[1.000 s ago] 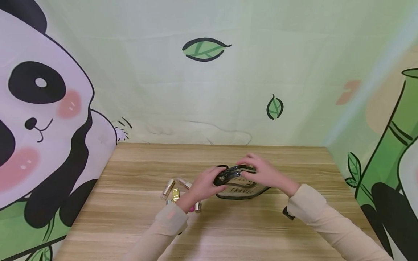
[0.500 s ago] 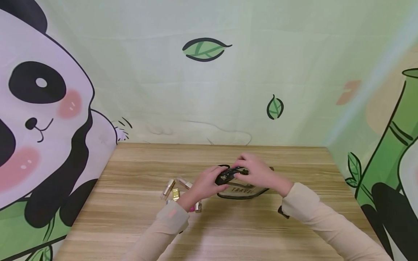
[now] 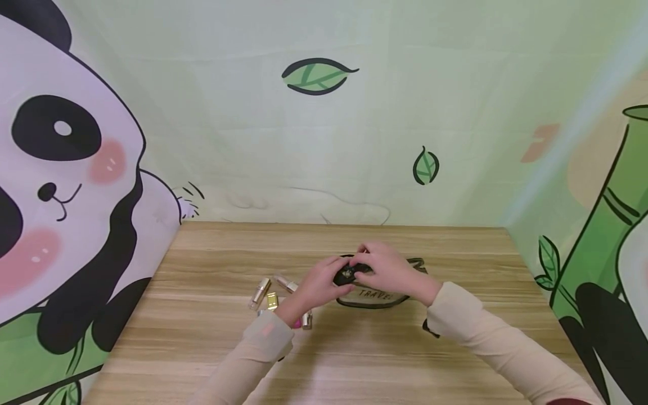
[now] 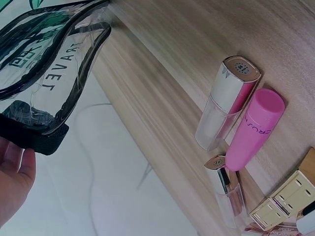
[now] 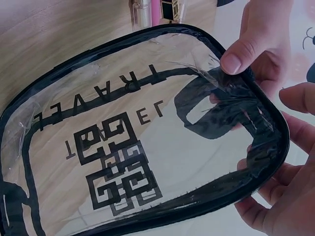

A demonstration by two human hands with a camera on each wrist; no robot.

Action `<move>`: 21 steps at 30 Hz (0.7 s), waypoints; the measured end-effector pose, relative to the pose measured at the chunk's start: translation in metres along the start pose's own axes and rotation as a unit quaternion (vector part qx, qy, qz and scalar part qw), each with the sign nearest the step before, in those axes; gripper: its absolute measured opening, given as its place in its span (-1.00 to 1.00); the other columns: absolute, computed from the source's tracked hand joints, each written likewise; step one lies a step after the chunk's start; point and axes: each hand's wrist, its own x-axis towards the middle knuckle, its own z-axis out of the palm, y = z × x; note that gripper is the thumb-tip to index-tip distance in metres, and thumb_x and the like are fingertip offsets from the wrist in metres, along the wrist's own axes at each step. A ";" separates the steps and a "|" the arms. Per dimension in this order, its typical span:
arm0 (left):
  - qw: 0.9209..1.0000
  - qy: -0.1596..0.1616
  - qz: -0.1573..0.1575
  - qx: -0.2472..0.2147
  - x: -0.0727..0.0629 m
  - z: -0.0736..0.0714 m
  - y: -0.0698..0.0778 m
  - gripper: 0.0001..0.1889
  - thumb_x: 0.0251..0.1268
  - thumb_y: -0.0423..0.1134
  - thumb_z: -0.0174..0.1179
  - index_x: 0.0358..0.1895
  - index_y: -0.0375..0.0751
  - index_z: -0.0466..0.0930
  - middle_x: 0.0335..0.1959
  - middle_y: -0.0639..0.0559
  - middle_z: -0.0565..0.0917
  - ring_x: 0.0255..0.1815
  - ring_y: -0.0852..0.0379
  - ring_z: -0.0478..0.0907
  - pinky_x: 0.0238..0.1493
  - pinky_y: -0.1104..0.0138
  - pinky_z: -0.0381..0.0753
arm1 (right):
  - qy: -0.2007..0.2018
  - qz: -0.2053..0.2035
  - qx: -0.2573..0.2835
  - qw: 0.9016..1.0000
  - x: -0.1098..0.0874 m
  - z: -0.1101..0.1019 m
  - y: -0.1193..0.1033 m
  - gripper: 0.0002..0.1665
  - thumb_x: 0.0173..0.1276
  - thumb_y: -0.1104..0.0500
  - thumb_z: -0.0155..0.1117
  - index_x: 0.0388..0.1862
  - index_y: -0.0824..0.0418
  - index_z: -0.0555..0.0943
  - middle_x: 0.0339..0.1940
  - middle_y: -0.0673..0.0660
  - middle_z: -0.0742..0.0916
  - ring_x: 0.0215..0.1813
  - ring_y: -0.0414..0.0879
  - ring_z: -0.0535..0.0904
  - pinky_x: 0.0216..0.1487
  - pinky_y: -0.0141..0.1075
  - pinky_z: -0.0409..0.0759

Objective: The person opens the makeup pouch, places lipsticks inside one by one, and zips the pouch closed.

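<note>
A clear zip pouch (image 3: 374,298) with black trim and the word TRAVEL stands on the table, tilted. My left hand (image 3: 321,284) grips its left end, thumb on the near side. At the top edge beside it, my right hand (image 3: 390,269) pinches the black trim between thumb and fingers. The right wrist view shows the left thumb pressed on the pouch's corner, while the right fingers (image 5: 283,196) curl behind the black edge. Whether a zipper pull is between the right fingertips, I cannot tell. Through the clear plastic, the pouch shows no contents.
Left of the pouch, partly under the left forearm, lie several cosmetics: a lip gloss tube (image 4: 231,93) with a silver cap, a pink tube (image 4: 256,128) and a gold case (image 3: 272,301). The wooden table (image 3: 228,247) ends at a panda-printed backdrop (image 3: 228,112).
My right hand has slid left along the pouch's top edge toward the left hand, uncovering the pouch's right end. The left hand keeps its grip in place.
</note>
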 end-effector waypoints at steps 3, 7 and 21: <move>1.000 0.001 0.001 -0.003 0.001 0.000 0.000 -0.45 0.05 -0.03 0.20 0.14 -0.12 0.37 0.01 -0.01 0.50 -0.02 0.10 0.48 -0.06 0.27 0.52 | -0.002 -0.007 -0.018 1.000 0.000 0.001 -0.001 -0.75 0.09 0.09 0.20 -0.22 0.09 0.63 -0.22 0.10 0.58 -0.23 -0.07 0.47 -0.21 -0.21 0.46; 1.000 0.002 -0.001 -0.002 0.001 0.000 0.000 -0.45 0.05 -0.02 0.20 0.14 -0.09 0.37 0.00 0.00 0.51 -0.04 0.10 0.48 -0.07 0.27 0.52 | -0.009 -0.009 -0.039 0.999 0.001 0.005 -0.001 -0.75 0.09 0.08 0.20 -0.22 0.08 0.63 -0.20 0.11 0.58 -0.20 -0.05 0.48 -0.20 -0.17 0.47; 1.000 0.021 0.008 0.000 0.001 0.002 -0.001 -0.48 0.06 -0.03 0.20 0.11 -0.13 0.40 -0.01 -0.03 0.52 -0.02 0.07 0.48 -0.05 0.27 0.52 | -0.009 -0.019 -0.151 0.988 0.001 0.010 -0.009 -0.74 0.12 0.02 0.19 -0.21 0.04 0.58 -0.06 0.14 0.56 0.02 0.03 0.47 -0.04 -0.01 0.46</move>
